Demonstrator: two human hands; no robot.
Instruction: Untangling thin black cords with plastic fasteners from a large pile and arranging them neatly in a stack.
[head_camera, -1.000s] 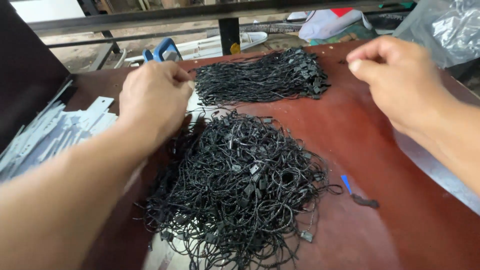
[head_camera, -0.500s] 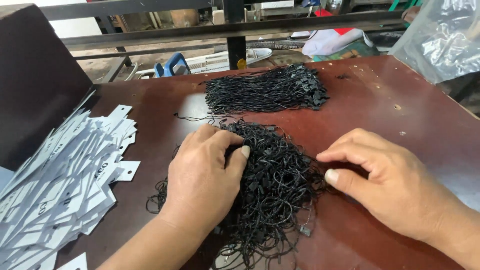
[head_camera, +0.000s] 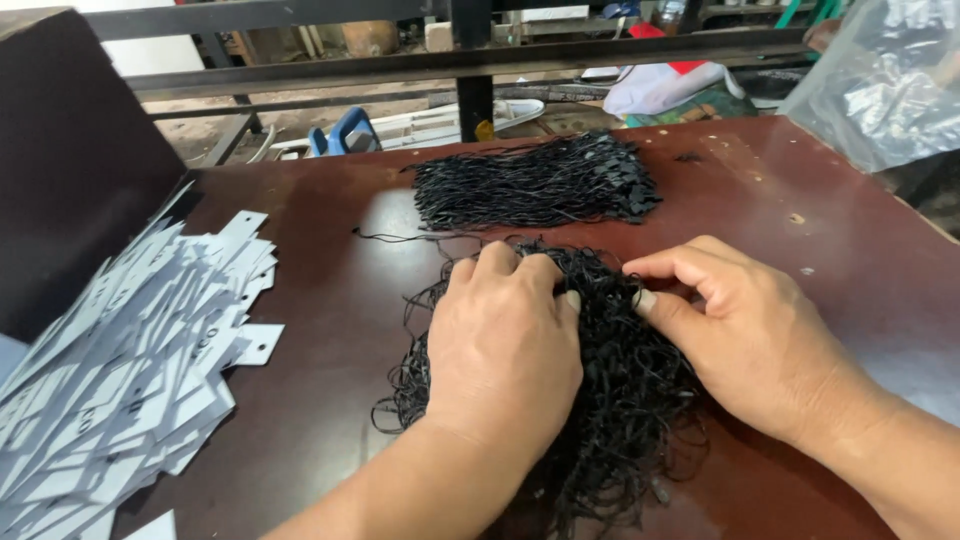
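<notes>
A tangled heap of thin black cords (head_camera: 620, 400) lies on the dark red-brown table (head_camera: 340, 300). My left hand (head_camera: 505, 345) rests palm down on the heap's left part, fingers curled into the cords. My right hand (head_camera: 745, 335) lies on the heap's right side, thumb and forefinger pinching at cords near the top. A second, neater bundle of black cords (head_camera: 535, 182) lies farther back on the table, apart from both hands.
A spread pile of white paper tags (head_camera: 130, 360) with punched holes covers the table's left side. A dark board (head_camera: 70, 160) leans at the far left. A clear plastic bag (head_camera: 880, 85) sits at the back right. Metal rails (head_camera: 450, 65) run behind the table.
Both hands came down from above the table onto the tangled heap, then shifted slightly upward on it. The right hand now pinches cords at the heap's top right.
</notes>
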